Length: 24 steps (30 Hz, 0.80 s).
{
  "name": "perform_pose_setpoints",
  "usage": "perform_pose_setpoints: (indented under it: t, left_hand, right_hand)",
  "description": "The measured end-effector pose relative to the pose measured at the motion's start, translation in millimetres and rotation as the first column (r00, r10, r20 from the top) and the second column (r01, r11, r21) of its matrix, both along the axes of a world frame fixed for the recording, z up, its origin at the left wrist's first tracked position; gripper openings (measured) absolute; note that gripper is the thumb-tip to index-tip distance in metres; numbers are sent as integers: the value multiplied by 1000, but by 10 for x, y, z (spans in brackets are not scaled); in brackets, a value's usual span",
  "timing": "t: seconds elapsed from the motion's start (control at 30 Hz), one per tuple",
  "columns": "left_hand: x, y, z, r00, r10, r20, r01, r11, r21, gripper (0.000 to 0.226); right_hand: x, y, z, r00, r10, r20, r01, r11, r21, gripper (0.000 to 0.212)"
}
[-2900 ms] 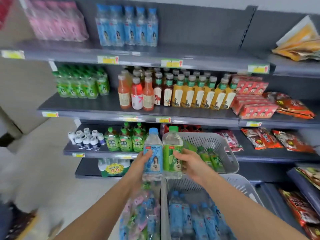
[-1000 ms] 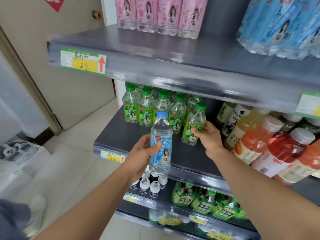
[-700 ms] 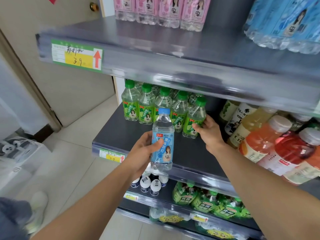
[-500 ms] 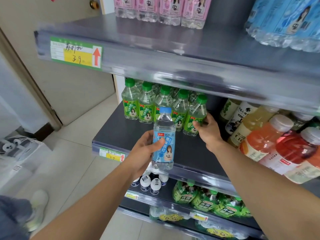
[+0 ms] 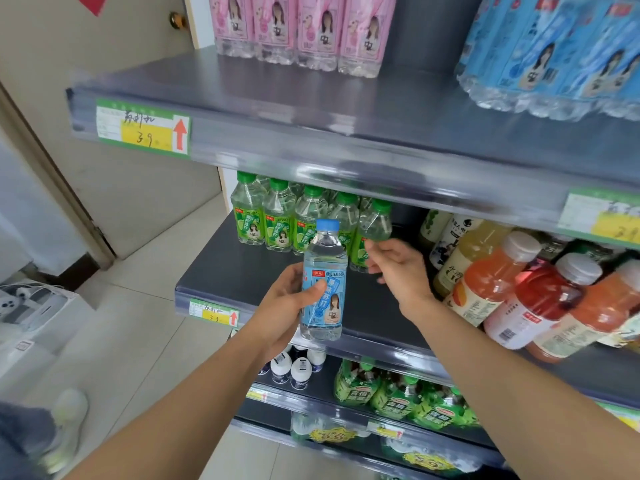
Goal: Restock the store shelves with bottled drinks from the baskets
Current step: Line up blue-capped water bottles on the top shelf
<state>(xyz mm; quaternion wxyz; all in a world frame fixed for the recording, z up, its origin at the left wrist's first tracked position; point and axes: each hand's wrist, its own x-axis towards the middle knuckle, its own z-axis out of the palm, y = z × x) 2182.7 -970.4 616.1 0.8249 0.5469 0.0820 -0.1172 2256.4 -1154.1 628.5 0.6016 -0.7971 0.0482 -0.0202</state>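
My left hand (image 5: 282, 308) grips a clear bottle with a blue cap and blue label (image 5: 323, 289), upright in front of the middle shelf (image 5: 221, 271). A row of green-capped lime soda bottles (image 5: 277, 220) stands at the back of that shelf. The rightmost green bottle (image 5: 375, 221) stands at the end of the row. My right hand (image 5: 398, 268) hovers just in front of it with loosely curled fingers that hold nothing. More blue-label bottles (image 5: 554, 53) stand on the top shelf at the right.
Pink-label bottles (image 5: 298, 29) stand on the top shelf (image 5: 311, 126) at the left. Orange and red juice bottles (image 5: 519, 296) crowd the middle shelf's right side. Small white bottles (image 5: 294, 367) and green bottles (image 5: 391, 389) fill the shelf below. A door (image 5: 104, 64) is at the left.
My right hand set the green bottle at the right end of the row, let go and drew back a little. The blue bottle in my left hand stayed nearly still.
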Motion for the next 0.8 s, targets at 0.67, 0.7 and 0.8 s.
perform_pose_setpoints:
  t: [0.67, 0.7, 0.8]
  left_hand:
    - [-1298, -932, 1464, 950, -94, 296, 59, 990, 127, 59]
    - [-1340, -1016, 1569, 946, -103, 308, 63, 988, 138, 60]
    - [-1442, -1272, 1855, 924, -124, 362, 48, 976, 212, 51]
  right_hand:
    - [-1733, -875, 1557, 923, 315, 220, -343, 934, 99, 55]
    - [-1805, -958, 1662, 925, 298, 236, -330, 937, 111, 53]
    - [-1987, -1201, 1962, 925, 272, 266, -309, 945, 109, 52]
